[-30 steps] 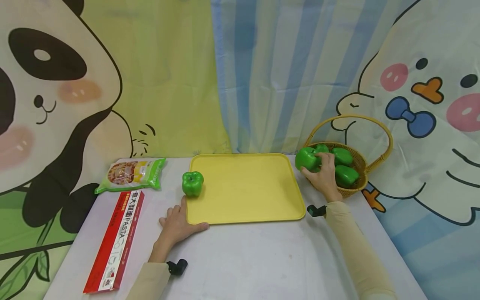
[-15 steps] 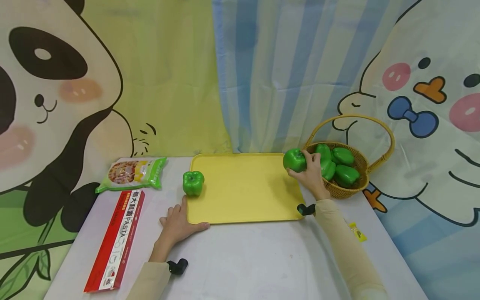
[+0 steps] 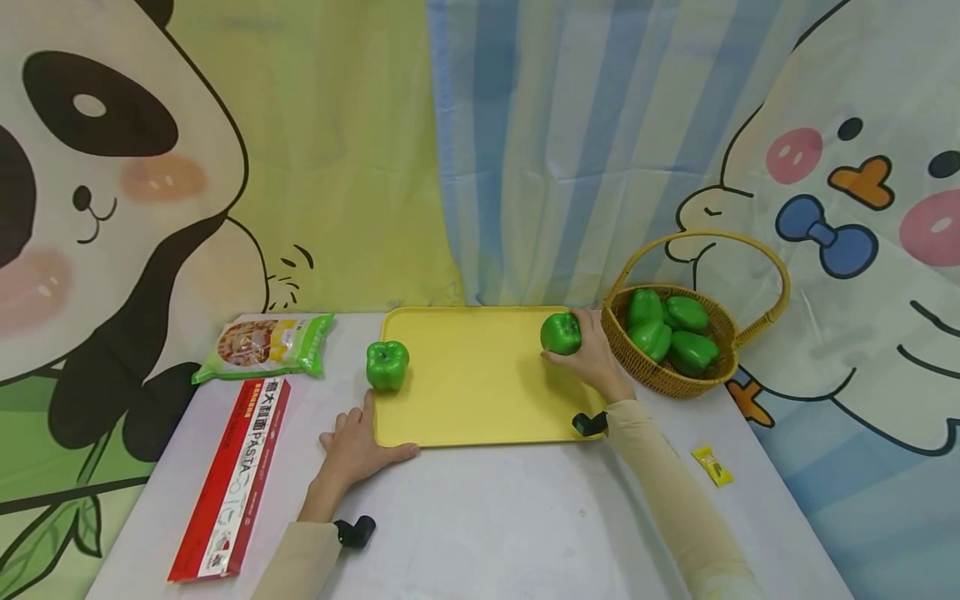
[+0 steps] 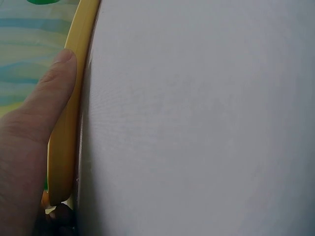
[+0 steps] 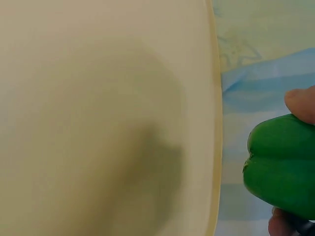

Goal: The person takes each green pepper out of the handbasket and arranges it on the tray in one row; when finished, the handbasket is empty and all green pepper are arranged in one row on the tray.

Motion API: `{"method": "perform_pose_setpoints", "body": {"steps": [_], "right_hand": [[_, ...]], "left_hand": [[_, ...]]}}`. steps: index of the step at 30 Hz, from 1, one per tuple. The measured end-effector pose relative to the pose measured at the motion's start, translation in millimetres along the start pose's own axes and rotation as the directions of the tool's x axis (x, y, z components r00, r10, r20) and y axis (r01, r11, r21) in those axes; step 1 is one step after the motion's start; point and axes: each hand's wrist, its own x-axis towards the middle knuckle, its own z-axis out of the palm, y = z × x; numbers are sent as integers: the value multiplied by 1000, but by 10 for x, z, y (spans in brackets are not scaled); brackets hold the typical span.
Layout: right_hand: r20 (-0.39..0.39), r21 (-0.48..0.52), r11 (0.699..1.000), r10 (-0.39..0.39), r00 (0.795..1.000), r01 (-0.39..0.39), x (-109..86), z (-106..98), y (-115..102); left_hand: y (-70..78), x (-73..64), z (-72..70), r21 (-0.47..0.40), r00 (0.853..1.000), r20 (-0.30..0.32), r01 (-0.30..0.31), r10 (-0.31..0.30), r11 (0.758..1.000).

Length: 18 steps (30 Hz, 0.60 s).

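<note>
My right hand grips a green bell pepper over the right part of a yellow tray. In the right wrist view, a thumb and another fingertip show at opposite sides of that pepper, and a shadow falls on the tray. At the tray's near left corner rests my left hand, its fingers spread. The left wrist view shows the thumb lying along the tray's rim. A second bell pepper stands at the tray's left edge.
A wicker basket with a tall handle and several green peppers stands right of the tray. To the left lie a green food packet and a red pasta box. A small yellow sachet lies at the right.
My right hand has carried the green bell pepper left, from the basket to above the tray. The yellow sachet has come into view from behind the right arm. The left hand stays put.
</note>
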Motion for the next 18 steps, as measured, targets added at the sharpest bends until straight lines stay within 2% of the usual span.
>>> {"method": "perform_pose_setpoints", "body": {"steps": [5, 18], "right_hand": [[72, -69, 997, -11, 997, 16, -19, 164, -99], [194, -77, 996, -16, 981, 32, -57, 587, -330]], "left_hand": [[5, -1, -10, -3, 1000, 5, 0, 0, 1000], [-9, 5, -8, -6, 1000, 4, -8, 8, 1000]]}}
